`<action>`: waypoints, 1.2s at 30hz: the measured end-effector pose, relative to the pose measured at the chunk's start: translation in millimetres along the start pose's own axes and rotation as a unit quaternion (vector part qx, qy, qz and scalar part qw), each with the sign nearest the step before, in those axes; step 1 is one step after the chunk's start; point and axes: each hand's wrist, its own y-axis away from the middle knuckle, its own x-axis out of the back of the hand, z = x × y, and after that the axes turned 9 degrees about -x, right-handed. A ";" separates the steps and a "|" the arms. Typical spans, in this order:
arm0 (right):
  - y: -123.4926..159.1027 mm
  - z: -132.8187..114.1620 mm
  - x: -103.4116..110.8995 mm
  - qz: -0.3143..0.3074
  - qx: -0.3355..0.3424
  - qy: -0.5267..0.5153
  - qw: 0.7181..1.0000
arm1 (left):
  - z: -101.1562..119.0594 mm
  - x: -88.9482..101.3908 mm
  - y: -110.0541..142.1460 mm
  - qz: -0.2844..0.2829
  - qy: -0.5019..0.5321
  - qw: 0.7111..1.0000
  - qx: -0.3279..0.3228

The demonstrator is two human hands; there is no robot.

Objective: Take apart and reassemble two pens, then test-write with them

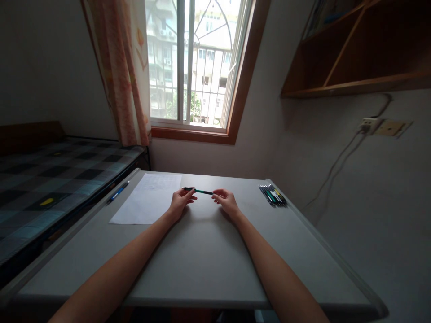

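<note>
A slim green and black pen [204,192] is held level above the white table [202,260], between my two hands. My left hand [182,200] pinches its black end, the one with the clip. At the opposite end, the fingertips of my right hand [226,202] close on the dark tip. Just left of my left hand lies a sheet of white paper [141,206] with faint marks near its top. Whether the pen is in one piece under the fingers I cannot tell.
A blue pen [117,193] lies along the table's left edge. Several dark pens [272,196] with green and yellow parts lie in a row at the right edge. Left of the table is a bed with a checked cover [67,175]; a wooden shelf [353,85] hangs upper right.
</note>
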 end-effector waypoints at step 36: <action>19.3 -17.1 -7.4 -0.014 0.192 0.316 0.929 | -0.6 -6.8 11.2 -0.163 0.040 0.984 0.050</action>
